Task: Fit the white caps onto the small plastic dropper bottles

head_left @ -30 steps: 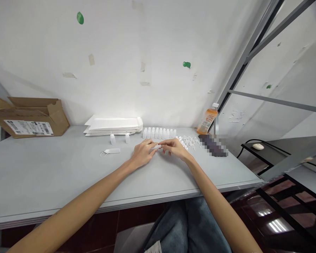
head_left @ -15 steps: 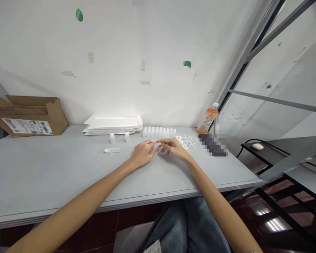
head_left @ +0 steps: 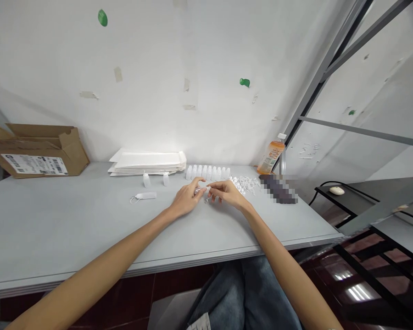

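Observation:
Near the middle of the table, my left hand (head_left: 186,199) is closed on a small white plastic bottle (head_left: 201,189), mostly hidden by the fingers. My right hand (head_left: 226,191) pinches the bottle's tip end, where a thin white loop (head_left: 207,199) hangs below the fingers. Just behind the hands stands a row of small white bottles (head_left: 208,173). Off to the left, two more bottles stand upright, one bottle (head_left: 146,180) left of the other bottle (head_left: 165,179). In front of them a bottle with a loop (head_left: 146,196) lies on its side.
Right of the hands lies a pile of small white and clear parts (head_left: 246,184). A dark blurred object (head_left: 280,190) and an orange drink bottle (head_left: 271,156) are farther right. White envelopes (head_left: 147,161) and a cardboard box (head_left: 41,151) sit along the wall on the grey table (head_left: 89,229).
My left index finger has lifted off the bottle and now arches above it. My right hand stays at the tip end with little movement.

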`<state>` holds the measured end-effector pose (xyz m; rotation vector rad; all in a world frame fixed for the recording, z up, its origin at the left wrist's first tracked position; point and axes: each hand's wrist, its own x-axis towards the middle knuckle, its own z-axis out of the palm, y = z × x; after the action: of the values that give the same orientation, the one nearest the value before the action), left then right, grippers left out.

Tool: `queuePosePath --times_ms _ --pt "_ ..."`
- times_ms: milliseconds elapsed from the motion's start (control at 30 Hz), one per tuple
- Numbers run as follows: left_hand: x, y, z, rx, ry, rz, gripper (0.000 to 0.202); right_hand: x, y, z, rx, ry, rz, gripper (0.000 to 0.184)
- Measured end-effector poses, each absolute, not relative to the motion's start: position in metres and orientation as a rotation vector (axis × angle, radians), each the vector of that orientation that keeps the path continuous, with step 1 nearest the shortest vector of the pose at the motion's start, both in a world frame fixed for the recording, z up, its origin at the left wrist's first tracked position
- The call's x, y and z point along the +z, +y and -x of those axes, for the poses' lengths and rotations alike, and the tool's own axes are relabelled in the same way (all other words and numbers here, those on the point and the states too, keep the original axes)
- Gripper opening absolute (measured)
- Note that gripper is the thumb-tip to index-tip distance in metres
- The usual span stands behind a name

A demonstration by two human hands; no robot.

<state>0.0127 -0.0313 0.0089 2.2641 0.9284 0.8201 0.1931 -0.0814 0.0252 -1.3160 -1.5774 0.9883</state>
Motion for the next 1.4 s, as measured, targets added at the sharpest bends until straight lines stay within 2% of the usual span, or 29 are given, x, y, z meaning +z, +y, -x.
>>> queuePosePath --times_ms 133,267,667,767,967,1200,1400 --pt "0.0060 -0.0279 -0.0129 0.855 0.842 -2.118 0.028 0.0274 -0.0830 -0.1931 0.986 -1.600 1.315 0.026" --pt "0.0050 -0.0268 -0.0122 0.834 0.768 -2.037 0.028 0.0288 -0.0851 -0.1939 1.000 -1.617 1.291 0.027" --pt "0.0079 -0.0273 -0.0103 0.849 0.688 -2.125 0.019 0.0291 -0.0861 -0.1948 1.030 -1.558 1.262 0.031" --pt "0.0068 -0.0266 -0.0112 0.894 0.692 -2.098 0.022 0.0292 -0.0858 -0.1950 1.024 -1.510 1.241 0.033" --pt "0.0083 -0.0293 -0.0121 0.825 0.681 -1.954 0.042 0.0279 -0.0850 -0.1954 1.020 -1.474 1.211 0.032" --pt "0.0050 -0.0282 -0.0129 0.790 0.662 -1.860 0.041 0.0300 -0.0870 -0.1943 1.021 -1.557 1.262 0.023" --pt "0.0036 -0.0275 -0.0123 0.765 0.650 -1.867 0.038 0.0297 -0.0887 -0.1924 0.999 -1.629 1.277 0.027"
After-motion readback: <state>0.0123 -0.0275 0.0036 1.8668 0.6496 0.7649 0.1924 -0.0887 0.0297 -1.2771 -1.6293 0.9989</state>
